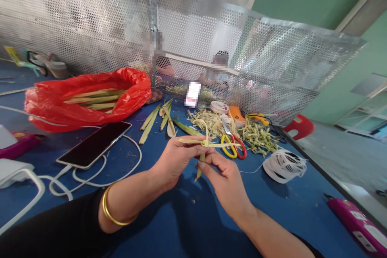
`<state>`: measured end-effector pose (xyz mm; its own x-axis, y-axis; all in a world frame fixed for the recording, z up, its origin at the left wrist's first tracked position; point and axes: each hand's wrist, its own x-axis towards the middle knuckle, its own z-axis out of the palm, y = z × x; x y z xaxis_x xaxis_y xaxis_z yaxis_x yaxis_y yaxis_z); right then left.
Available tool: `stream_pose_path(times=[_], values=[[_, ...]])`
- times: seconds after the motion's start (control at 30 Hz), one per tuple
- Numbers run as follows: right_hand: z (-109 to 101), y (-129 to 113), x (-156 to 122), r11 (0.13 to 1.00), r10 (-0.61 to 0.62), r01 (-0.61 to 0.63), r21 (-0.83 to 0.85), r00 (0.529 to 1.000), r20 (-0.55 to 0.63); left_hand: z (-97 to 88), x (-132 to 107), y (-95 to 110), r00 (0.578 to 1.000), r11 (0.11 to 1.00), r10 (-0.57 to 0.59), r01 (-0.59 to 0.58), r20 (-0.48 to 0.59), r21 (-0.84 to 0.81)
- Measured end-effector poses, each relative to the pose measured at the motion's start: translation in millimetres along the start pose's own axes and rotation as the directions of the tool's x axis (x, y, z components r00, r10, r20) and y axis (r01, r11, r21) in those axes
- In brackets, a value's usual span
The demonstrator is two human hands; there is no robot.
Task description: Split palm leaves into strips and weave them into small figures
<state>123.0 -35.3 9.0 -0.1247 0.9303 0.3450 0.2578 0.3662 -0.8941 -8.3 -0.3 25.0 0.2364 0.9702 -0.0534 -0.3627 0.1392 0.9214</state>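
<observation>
Between my hands is a small piece of knotted pale-green leaf strips (205, 144), with ends sticking out up, left and right and a tail hanging below. My left hand (175, 157) pinches it from the left side with thumb and fingers. From below right, my right hand (222, 175) grips its lower stem between thumb and fingertips. Just beyond my right hand lie scissors (232, 143) with one yellow and one red handle. Loose long leaves (150, 123) rest on the blue table behind my left hand.
A red plastic bag (87, 117) holds more leaves at left, near a phone (95, 145) with white cable. Shredded leaf scraps (256, 135) lie beyond the scissors. A spool of white string (284, 165) and a purple tool (356, 221) are at right. People sit behind a perforated metal screen (193, 28).
</observation>
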Motion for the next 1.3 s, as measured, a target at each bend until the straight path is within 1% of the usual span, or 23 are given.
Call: stream_pose_path(times=[0.13, 0.2, 0.27, 0.37, 0.43, 0.47, 0.53, 0.6, 0.63, 0.7, 0.83, 0.9, 0.97, 1.07, 1.17, 1.23, 1.3], values=[[-2.5, -1.9, 0.9, 0.999, -0.025, 0.028, -0.040, 0.997, 0.073, -0.7, 0.2, -0.5, 1.000, 1.000, -0.018, 0.018, -0.018, 0.021], [-5.1, -0.6, 2.6, 0.998, -0.016, 0.022, -0.063, 0.995, 0.097, -1.4, 1.1, -0.3, 1.000, 1.000, -0.017, 0.017, -0.010, 0.016], [-9.0, 0.9, 4.7, 0.997, 0.028, -0.024, -0.068, 0.998, 0.057, -2.2, 2.2, 1.0, 1.000, 1.000, -0.007, 0.007, -0.008, 0.009], [-16.9, 1.6, 8.3, 0.995, 0.100, -0.099, 0.013, 0.988, -0.114, -3.0, 3.4, 4.9, 1.000, 0.999, 0.020, -0.019, -0.006, 0.050], [-21.6, 0.1, 10.1, 0.995, 0.095, -0.094, 0.017, 0.977, -0.191, -3.3, 3.3, 7.3, 1.000, 0.995, 0.004, -0.006, 0.018, 0.101], [-23.3, -1.1, 10.7, 0.997, 0.071, -0.077, -0.018, 0.976, -0.206, -3.4, 3.1, 8.0, 0.999, 0.993, -0.017, 0.013, 0.034, 0.120], [-24.9, -3.7, 11.2, 0.993, 0.014, -0.038, -0.114, 0.979, -0.204, -3.9, 2.5, 8.1, 0.996, 0.989, -0.056, 0.046, 0.070, 0.141], [-24.3, -5.7, 10.9, 0.984, -0.013, -0.023, -0.179, 0.981, -0.194, -4.1, 2.0, 6.4, 0.991, 0.985, -0.080, 0.063, 0.103, 0.163], [-23.4, -6.0, 10.5, 0.980, -0.013, -0.025, -0.197, 0.982, -0.189, -4.0, 1.8, 5.2, 0.990, 0.980, -0.090, 0.069, 0.106, 0.189], [-21.3, -5.7, 9.3, 0.978, -0.005, -0.032, -0.206, 0.984, -0.177, -3.0, 1.8, 2.8, 0.992, 0.968, -0.095, 0.074, 0.079, 0.238], [-18.6, -5.0, 5.3, 0.977, -0.031, -0.005, -0.212, 0.985, -0.169, -0.7, 3.3, 1.7, 0.999, 0.974, -0.035, 0.030, 0.019, 0.226], [-19.0, -6.2, 3.2, 0.975, -0.049, 0.006, -0.224, 0.980, -0.190, -1.4, 4.8, 2.7, 1.000, 0.975, -0.009, 0.004, 0.023, 0.222], [-20.6, -7.7, 2.8, 0.975, -0.040, -0.005, -0.224, 0.979, -0.198, -3.4, 6.5, 3.6, 0.999, 0.974, 0.002, -0.010, 0.037, 0.225], [-25.3, -8.1, 7.1, 0.988, 0.056, -0.077, -0.131, 0.986, -0.156, -7.5, 8.2, 4.7, 0.998, 0.971, -0.031, 0.017, 0.056, 0.239], [-30.2, -4.7, 14.4, 0.985, 0.165, -0.157, 0.069, 0.979, -0.121, -9.8, 7.5, 6.5, 0.989, 0.957, -0.098, 0.065, 0.106, 0.283], [-31.9, -1.9, 17.5, 0.971, 0.199, -0.181, 0.159, 0.974, -0.111, -10.0, 6.1, 7.5, 0.974, 0.942, -0.153, 0.093, 0.166, 0.321], [-32.2, 0.1, 18.5, 0.967, 0.203, -0.182, 0.177, 0.973, -0.110, -9.5, 4.9, 7.8, 0.955, 0.927, -0.212, 0.129, 0.208, 0.353]])
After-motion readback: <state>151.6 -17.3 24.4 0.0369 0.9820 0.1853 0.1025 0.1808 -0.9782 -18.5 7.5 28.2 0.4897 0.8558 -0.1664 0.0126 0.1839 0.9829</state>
